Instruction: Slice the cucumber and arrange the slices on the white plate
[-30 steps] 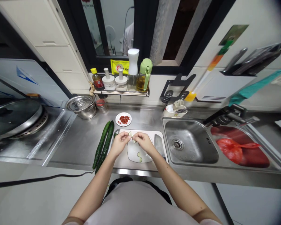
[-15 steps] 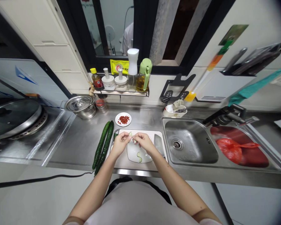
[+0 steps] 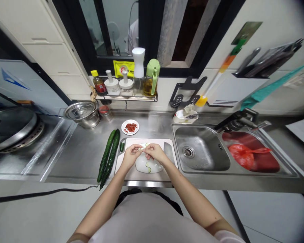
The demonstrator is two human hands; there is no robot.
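Note:
My left hand (image 3: 131, 157) and my right hand (image 3: 155, 153) meet over a white plate (image 3: 140, 168), fingertips pinched together on a small pale cucumber slice (image 3: 141, 149), mostly hidden by the fingers. Curved cucumber slices (image 3: 148, 167) with green rims lie on the plate in an S shape. Another bit of slice shows just behind my right fingers. The plate rests on a pale cutting board (image 3: 128, 141). A cut cucumber piece (image 3: 122, 146) lies at the board's left, and a knife (image 3: 169, 152) with a broad blade lies at its right.
Two whole cucumbers (image 3: 109, 157) lie left of the board. Behind it stands a white dish of red chopped pieces (image 3: 131, 131). A lidded steel pot (image 3: 84, 116) is at back left. The double sink (image 3: 202, 148) is at right, holding a red plastic bag (image 3: 243, 157).
My hands stay together at the cucumber slice, which has turned and shows less between my fingers. The whole view has shifted slightly.

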